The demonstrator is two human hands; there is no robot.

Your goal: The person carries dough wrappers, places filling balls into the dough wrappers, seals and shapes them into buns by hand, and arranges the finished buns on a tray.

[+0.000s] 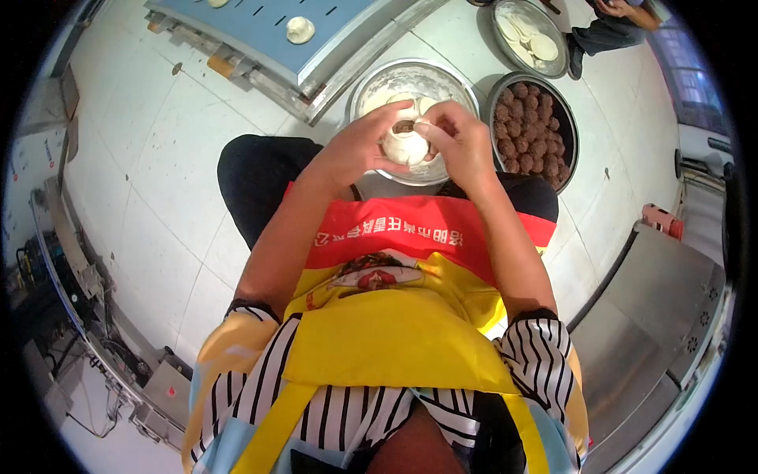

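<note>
A partly gathered stuffed bun (406,150) of white dough sits between my hands, brown filling showing through its open top. My left hand (365,144) cups the bun from the left, fingers curved around its side. The fingers of my right hand (464,146) pinch the dough edge at the bun's upper right. Beneath both hands stands a metal basin (430,69) with pale dough pieces in it, partly hidden by the hands. Just right of it, a dark-rimmed bowl (577,118) holds several brown filling balls (529,126).
Flat dough wrappers (543,47) lie in another basin (562,67) at the upper right, near a seated person (612,35). A blue work surface (268,47) with a white bun (300,30) stands upper left. Metal equipment (647,292) is at the right.
</note>
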